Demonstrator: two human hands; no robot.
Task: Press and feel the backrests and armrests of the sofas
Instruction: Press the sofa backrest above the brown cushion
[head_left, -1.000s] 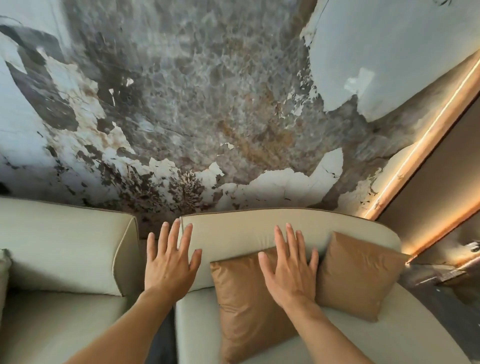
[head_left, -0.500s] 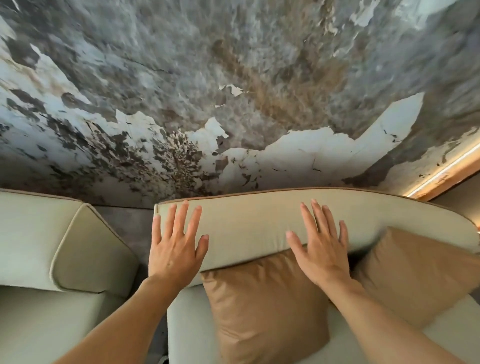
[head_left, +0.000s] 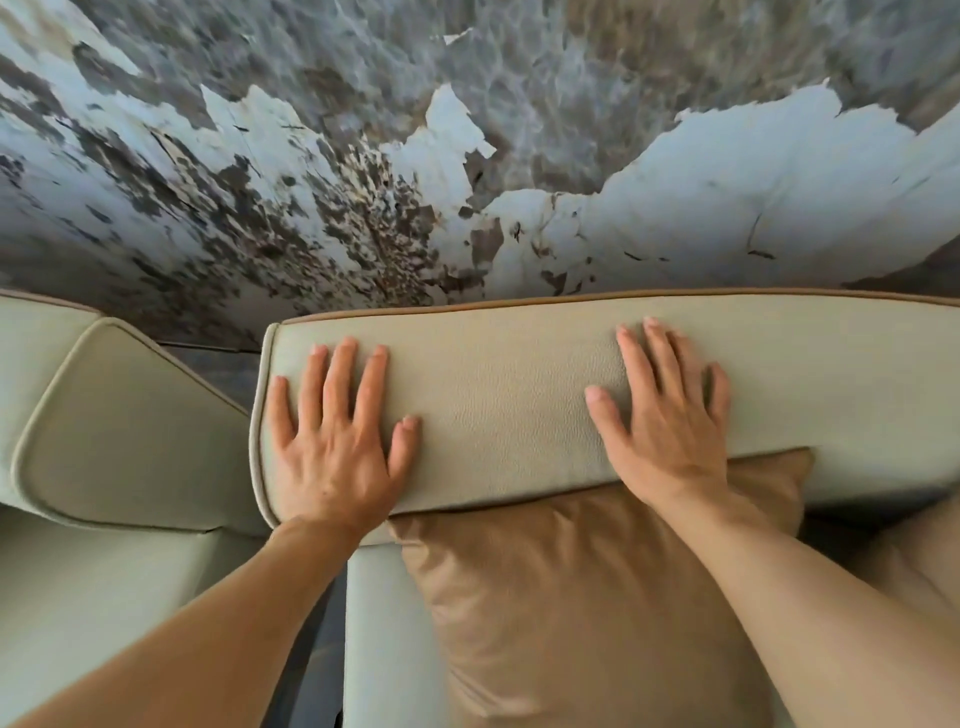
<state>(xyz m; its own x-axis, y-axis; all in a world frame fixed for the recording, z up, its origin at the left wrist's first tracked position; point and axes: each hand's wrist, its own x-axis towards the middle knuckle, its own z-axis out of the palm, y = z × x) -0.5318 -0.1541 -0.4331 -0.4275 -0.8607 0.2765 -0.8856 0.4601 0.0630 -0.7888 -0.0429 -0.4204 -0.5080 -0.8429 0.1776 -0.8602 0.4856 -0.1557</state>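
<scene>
A cream leather backrest (head_left: 509, 395) of the right sofa runs across the middle of the view, edged with tan piping. My left hand (head_left: 337, 447) lies flat on its left end, fingers spread, palm down. My right hand (head_left: 665, 415) lies flat on the backrest further right, fingers apart, its wrist over a tan cushion (head_left: 571, 597). Neither hand holds anything. A second cream sofa's armrest (head_left: 124, 436) sits at the left, apart from both hands.
A wall (head_left: 467, 156) with peeling white paint over grey stands right behind the backrests. A narrow dark gap (head_left: 218, 369) separates the two sofas. Another tan cushion (head_left: 914, 561) shows at the right edge. The right sofa's seat (head_left: 384, 649) lies below.
Both hands have moved forward from near the cushion onto the top of the backrest and now rest flat on it. The view has come closer and tilted down.
</scene>
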